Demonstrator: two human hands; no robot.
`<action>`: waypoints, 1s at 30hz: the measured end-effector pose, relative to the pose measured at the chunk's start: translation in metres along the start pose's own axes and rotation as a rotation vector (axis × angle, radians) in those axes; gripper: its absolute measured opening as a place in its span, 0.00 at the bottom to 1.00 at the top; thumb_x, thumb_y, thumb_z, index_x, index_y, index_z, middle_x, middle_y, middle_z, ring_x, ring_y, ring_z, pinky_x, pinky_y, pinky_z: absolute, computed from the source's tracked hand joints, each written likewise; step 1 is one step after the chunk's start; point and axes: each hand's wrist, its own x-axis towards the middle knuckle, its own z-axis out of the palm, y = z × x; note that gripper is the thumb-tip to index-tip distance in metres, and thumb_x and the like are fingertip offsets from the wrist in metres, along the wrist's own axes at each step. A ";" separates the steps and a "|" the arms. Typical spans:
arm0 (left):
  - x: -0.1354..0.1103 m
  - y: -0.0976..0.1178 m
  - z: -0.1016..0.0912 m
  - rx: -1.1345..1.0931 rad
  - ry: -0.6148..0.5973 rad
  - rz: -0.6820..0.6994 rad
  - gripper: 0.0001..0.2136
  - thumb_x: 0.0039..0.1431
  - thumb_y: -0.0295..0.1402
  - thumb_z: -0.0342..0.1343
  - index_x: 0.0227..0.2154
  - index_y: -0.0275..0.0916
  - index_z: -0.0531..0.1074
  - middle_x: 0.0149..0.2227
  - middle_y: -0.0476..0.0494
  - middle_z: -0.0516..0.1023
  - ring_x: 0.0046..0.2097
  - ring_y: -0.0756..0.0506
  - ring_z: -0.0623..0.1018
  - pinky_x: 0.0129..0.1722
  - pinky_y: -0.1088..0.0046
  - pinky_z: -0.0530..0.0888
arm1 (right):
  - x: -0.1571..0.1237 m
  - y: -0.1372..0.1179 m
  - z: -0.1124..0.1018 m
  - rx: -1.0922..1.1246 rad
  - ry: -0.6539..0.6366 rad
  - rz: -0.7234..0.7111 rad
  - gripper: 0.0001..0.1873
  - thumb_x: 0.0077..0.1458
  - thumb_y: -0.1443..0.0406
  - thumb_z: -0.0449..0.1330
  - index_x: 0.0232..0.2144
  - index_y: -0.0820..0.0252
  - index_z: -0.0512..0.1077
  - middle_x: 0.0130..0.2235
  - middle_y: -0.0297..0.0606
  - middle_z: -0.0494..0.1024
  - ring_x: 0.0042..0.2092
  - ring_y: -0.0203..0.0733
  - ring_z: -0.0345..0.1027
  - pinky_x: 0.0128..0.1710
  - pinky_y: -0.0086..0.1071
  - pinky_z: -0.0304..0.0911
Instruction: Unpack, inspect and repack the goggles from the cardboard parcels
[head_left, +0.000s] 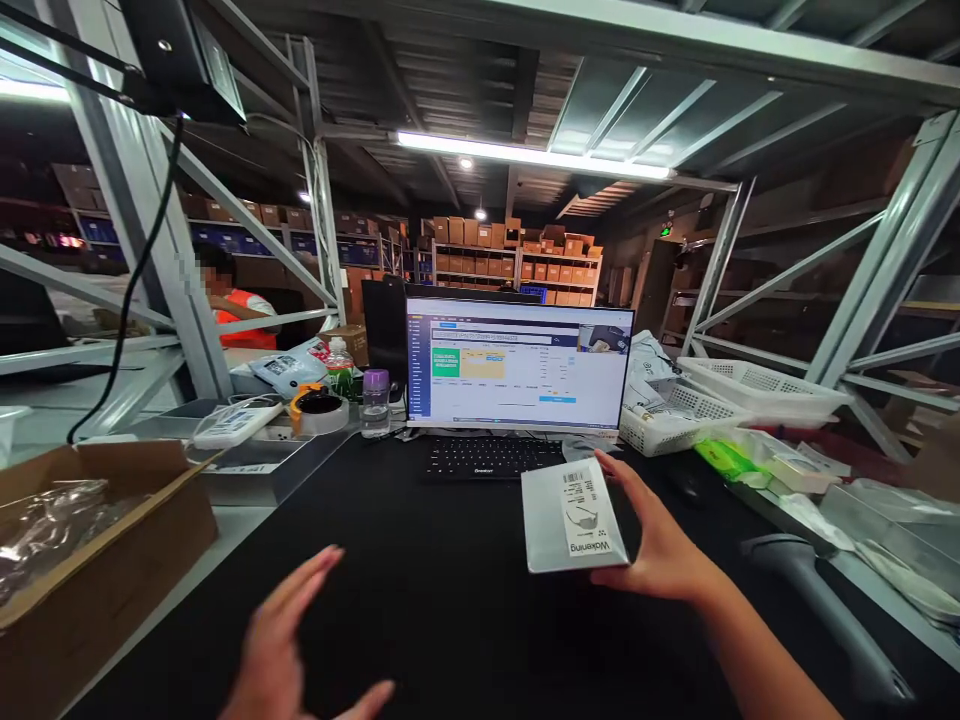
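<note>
My right hand (660, 545) holds a small white packet (571, 517) with a barcode label and a sunglasses drawing, gripped at its right edge above the black desk mat (435, 600). My left hand (289, 640) hovers open at the lower left, fingers spread, holding nothing. Just beyond the packet lies a black keyboard (491, 457) in front of a lit monitor (517, 365).
An open cardboard box (90, 560) with plastic bags stands at the left. A tape roll (319, 408) and a clear bottle (375, 403) sit behind it. White baskets (720, 395) and a barcode scanner (817, 590) are at the right. A person in an orange vest (240, 310) works in the background.
</note>
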 end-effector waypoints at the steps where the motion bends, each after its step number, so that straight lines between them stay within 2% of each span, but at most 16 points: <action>1: 0.008 0.011 0.012 -0.058 -0.130 -0.013 0.52 0.44 0.40 0.71 0.69 0.47 0.47 0.67 0.33 0.59 0.65 0.29 0.65 0.62 0.43 0.67 | 0.001 -0.002 0.007 0.050 0.035 -0.036 0.66 0.37 0.59 0.77 0.70 0.43 0.43 0.68 0.45 0.55 0.67 0.61 0.53 0.67 0.55 0.48; 3: 0.028 0.033 0.037 -0.179 -0.287 -0.040 0.62 0.36 0.37 0.75 0.70 0.48 0.41 0.71 0.32 0.51 0.68 0.27 0.60 0.63 0.43 0.65 | 0.003 -0.005 0.029 0.156 0.097 -0.123 0.66 0.39 0.57 0.77 0.70 0.42 0.40 0.68 0.46 0.55 0.67 0.61 0.54 0.66 0.56 0.49; 6: 0.051 0.050 0.072 -0.302 -0.348 -0.097 0.70 0.30 0.29 0.77 0.70 0.52 0.33 0.73 0.35 0.44 0.71 0.28 0.52 0.67 0.40 0.56 | 0.003 -0.010 0.068 0.292 0.162 -0.238 0.67 0.44 0.55 0.74 0.70 0.42 0.32 0.67 0.48 0.53 0.66 0.60 0.56 0.66 0.55 0.52; 9: 0.059 0.042 0.097 -0.436 -0.377 -0.153 0.69 0.28 0.28 0.76 0.71 0.51 0.35 0.74 0.35 0.42 0.72 0.28 0.49 0.68 0.41 0.52 | 0.000 -0.017 0.096 0.423 0.206 -0.177 0.72 0.43 0.48 0.73 0.69 0.44 0.23 0.67 0.51 0.51 0.68 0.62 0.52 0.67 0.58 0.47; 11: 0.058 0.032 0.105 -0.557 -0.456 -0.177 0.63 0.32 0.30 0.75 0.70 0.47 0.42 0.72 0.33 0.48 0.71 0.28 0.53 0.68 0.42 0.52 | -0.003 -0.021 0.103 0.551 0.224 -0.078 0.74 0.43 0.43 0.72 0.69 0.46 0.20 0.67 0.52 0.51 0.69 0.63 0.49 0.68 0.59 0.43; 13: 0.058 0.026 0.106 -0.629 -0.530 -0.201 0.55 0.36 0.33 0.73 0.68 0.45 0.51 0.68 0.32 0.57 0.68 0.28 0.60 0.68 0.44 0.55 | -0.003 -0.020 0.102 0.668 0.214 -0.001 0.74 0.43 0.41 0.70 0.69 0.48 0.19 0.67 0.53 0.53 0.69 0.63 0.48 0.68 0.59 0.42; 15: 0.059 0.025 0.101 -0.658 -0.513 -0.256 0.48 0.36 0.36 0.73 0.64 0.44 0.59 0.63 0.33 0.65 0.64 0.28 0.66 0.66 0.46 0.59 | -0.001 -0.012 0.098 0.720 0.182 0.059 0.74 0.42 0.40 0.70 0.69 0.48 0.21 0.68 0.53 0.54 0.70 0.62 0.48 0.68 0.59 0.43; 17: 0.063 0.029 0.093 -0.705 -0.405 -0.359 0.45 0.31 0.35 0.75 0.59 0.44 0.67 0.60 0.35 0.68 0.62 0.28 0.67 0.65 0.48 0.60 | 0.003 0.002 0.093 0.707 0.132 0.114 0.72 0.41 0.40 0.71 0.70 0.49 0.28 0.68 0.53 0.55 0.69 0.62 0.49 0.68 0.58 0.44; 19: 0.067 0.033 0.087 -0.754 -0.299 -0.475 0.43 0.27 0.32 0.76 0.54 0.43 0.72 0.58 0.37 0.69 0.63 0.29 0.66 0.67 0.50 0.57 | 0.005 0.018 0.093 0.707 0.101 0.181 0.65 0.44 0.43 0.71 0.71 0.47 0.36 0.68 0.52 0.56 0.69 0.62 0.51 0.67 0.58 0.45; 22: 0.069 0.033 0.083 -0.799 -0.177 -0.656 0.42 0.26 0.32 0.76 0.53 0.41 0.71 0.59 0.37 0.68 0.65 0.30 0.63 0.69 0.52 0.51 | 0.005 0.033 0.103 0.773 0.100 0.283 0.55 0.51 0.46 0.68 0.70 0.43 0.40 0.67 0.50 0.56 0.67 0.59 0.56 0.66 0.58 0.49; 24: 0.068 0.032 0.085 -0.882 -0.121 -0.802 0.42 0.32 0.37 0.76 0.55 0.40 0.68 0.61 0.34 0.67 0.65 0.30 0.63 0.69 0.50 0.53 | 0.002 0.032 0.112 0.777 0.056 0.297 0.51 0.53 0.48 0.68 0.69 0.42 0.42 0.66 0.50 0.58 0.66 0.59 0.58 0.65 0.59 0.50; 27: 0.067 0.034 0.085 -1.122 -0.131 -1.036 0.34 0.48 0.48 0.67 0.54 0.36 0.67 0.58 0.28 0.72 0.60 0.29 0.72 0.60 0.45 0.66 | -0.007 0.013 0.124 0.670 -0.106 0.215 0.50 0.54 0.51 0.69 0.69 0.40 0.45 0.67 0.48 0.58 0.66 0.59 0.57 0.66 0.61 0.48; 30: 0.068 0.040 0.080 -1.402 -0.189 -1.189 0.29 0.58 0.52 0.57 0.53 0.33 0.69 0.51 0.27 0.78 0.51 0.29 0.79 0.52 0.43 0.74 | -0.013 -0.014 0.132 0.590 -0.238 0.128 0.53 0.52 0.55 0.71 0.70 0.38 0.44 0.71 0.43 0.49 0.69 0.58 0.51 0.68 0.58 0.46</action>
